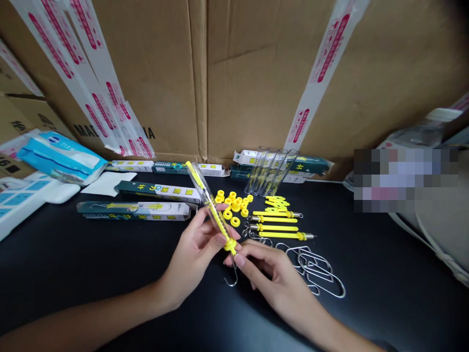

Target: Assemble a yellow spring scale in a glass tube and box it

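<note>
A clear tube (210, 203) with yellow parts and a spring inside is tilted over the table, a yellow cap (230, 244) at its lower end and a metal hook (234, 278) hanging below. My left hand (200, 249) is closed around the tube's lower half. My right hand (267, 266) pinches the lower end by the yellow cap, at the top of the hook. Just behind lie several small yellow rings (234, 203). To the right are yellow strips (278, 228) with springs and several loose wire hooks (318, 269).
Several clear tubes (271, 171) stand at the back against small boxes. More printed boxes (135, 210) lie at the left, near a blue packet (62, 156) and a white power strip (22, 200). A bottle (414, 137) is at the right; cardboard (249, 88) walls the back.
</note>
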The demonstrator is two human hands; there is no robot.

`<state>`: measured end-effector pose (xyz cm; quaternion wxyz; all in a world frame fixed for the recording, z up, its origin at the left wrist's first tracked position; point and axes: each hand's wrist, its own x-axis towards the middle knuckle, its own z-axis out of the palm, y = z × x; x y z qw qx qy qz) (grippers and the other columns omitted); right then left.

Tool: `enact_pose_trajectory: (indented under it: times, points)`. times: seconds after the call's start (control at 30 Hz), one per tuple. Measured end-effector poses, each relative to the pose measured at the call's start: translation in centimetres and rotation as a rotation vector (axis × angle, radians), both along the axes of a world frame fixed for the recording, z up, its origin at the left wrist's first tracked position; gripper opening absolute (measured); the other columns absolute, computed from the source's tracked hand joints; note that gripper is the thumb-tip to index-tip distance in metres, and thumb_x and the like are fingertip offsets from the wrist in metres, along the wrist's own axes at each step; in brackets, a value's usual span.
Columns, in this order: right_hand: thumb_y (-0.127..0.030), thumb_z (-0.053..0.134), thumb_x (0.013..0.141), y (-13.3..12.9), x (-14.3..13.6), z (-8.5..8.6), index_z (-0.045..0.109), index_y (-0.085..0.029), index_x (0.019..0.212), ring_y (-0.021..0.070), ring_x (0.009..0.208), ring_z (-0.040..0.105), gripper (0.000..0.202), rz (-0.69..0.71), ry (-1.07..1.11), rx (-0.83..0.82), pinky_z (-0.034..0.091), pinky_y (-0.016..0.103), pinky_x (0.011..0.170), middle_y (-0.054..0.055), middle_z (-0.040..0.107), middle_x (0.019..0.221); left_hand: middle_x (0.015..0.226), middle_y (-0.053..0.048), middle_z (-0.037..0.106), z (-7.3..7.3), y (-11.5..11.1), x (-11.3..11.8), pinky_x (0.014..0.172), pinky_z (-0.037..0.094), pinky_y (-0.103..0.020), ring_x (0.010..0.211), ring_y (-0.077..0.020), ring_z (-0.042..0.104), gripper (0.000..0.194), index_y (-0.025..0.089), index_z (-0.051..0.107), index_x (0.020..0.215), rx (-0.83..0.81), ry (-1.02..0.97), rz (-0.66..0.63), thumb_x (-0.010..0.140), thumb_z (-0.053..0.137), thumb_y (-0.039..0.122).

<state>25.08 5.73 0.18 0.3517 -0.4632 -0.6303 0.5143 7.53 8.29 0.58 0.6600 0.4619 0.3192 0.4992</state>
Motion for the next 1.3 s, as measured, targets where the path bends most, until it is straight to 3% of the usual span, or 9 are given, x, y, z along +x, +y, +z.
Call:
enact_pose_trajectory:
  times: [0.3,0.47,0.67,0.87,1.1,1.3]
  points:
    - [-0.057,0.062,0.094,0.1,-0.2,-0.2,0.071,-0.019,0.082,0.0112,0.057,0.056,0.041,-0.048,0.106,-0.111,0.047,0.023,0.054,0.002,0.07,0.077,0.099,-0.006,0.076,0.0,-0.1,-0.1,0.074,0.058,-0.024,0.081,-0.015,0.069,0.044,0.02,0.059,0.13,0.001,0.05,-0.05,0.093,0.074,0.038]
    - [-0.057,0.065,0.091,-0.1,-0.4,-0.4,0.065,-0.019,0.081,0.0121,0.055,0.06,0.038,-0.124,0.118,-0.091,0.053,0.023,0.054,0.001,0.069,0.073,0.097,-0.004,0.075,-0.2,-0.2,-0.1,0.081,0.058,-0.026,0.088,-0.0169,0.07,0.041,0.023,0.062,0.131,-0.003,0.066,-0.055,0.093,0.073,0.033]
    - [-0.047,0.068,0.09,-0.5,-0.1,-0.3,0.062,-0.022,0.082,0.0122,0.047,0.056,0.027,-0.165,0.025,-0.024,0.045,0.022,0.044,-0.001,0.067,0.065,0.096,-0.005,0.075,-0.1,-0.2,0.1,0.082,0.058,-0.029,0.091,-0.0201,0.071,0.042,0.022,0.065,0.127,-0.035,0.069,-0.062,0.09,0.076,0.036]
    - [-0.038,0.068,0.091,-0.7,0.0,-0.6,0.056,-0.024,0.083,0.0124,0.043,0.048,0.02,-0.2,-0.201,0.162,0.036,0.024,0.049,-0.011,0.047,0.049,0.093,-0.003,0.076,-0.1,-0.3,0.0,0.091,0.054,-0.028,0.091,-0.0169,0.071,0.037,0.022,0.067,0.123,-0.025,0.085,-0.078,0.089,0.077,0.034]
    - [-0.041,0.067,0.093,-0.7,0.2,-0.5,0.052,-0.025,0.089,0.0134,0.05,0.055,0.023,-0.155,-0.174,0.18,0.041,0.024,0.049,-0.006,0.059,0.062,0.098,-0.005,0.077,0.3,-0.3,-0.5,0.096,0.053,-0.031,0.099,-0.0198,0.07,0.036,0.019,0.068,0.123,-0.058,0.187,-0.081,0.089,0.076,0.031]
    - [-0.04,0.064,0.097,-0.9,0.6,-0.3,0.05,-0.025,0.114,0.0136,0.062,0.063,0.026,-0.161,-0.098,0.272,0.052,0.025,0.054,0.0,0.067,0.089,0.1,-0.009,0.071,0.5,-0.6,-0.9,0.072,0.054,-0.029,0.086,-0.0197,0.063,0.044,0.017,0.064,0.129,-0.022,0.251,-0.245,0.094,0.068,0.043]
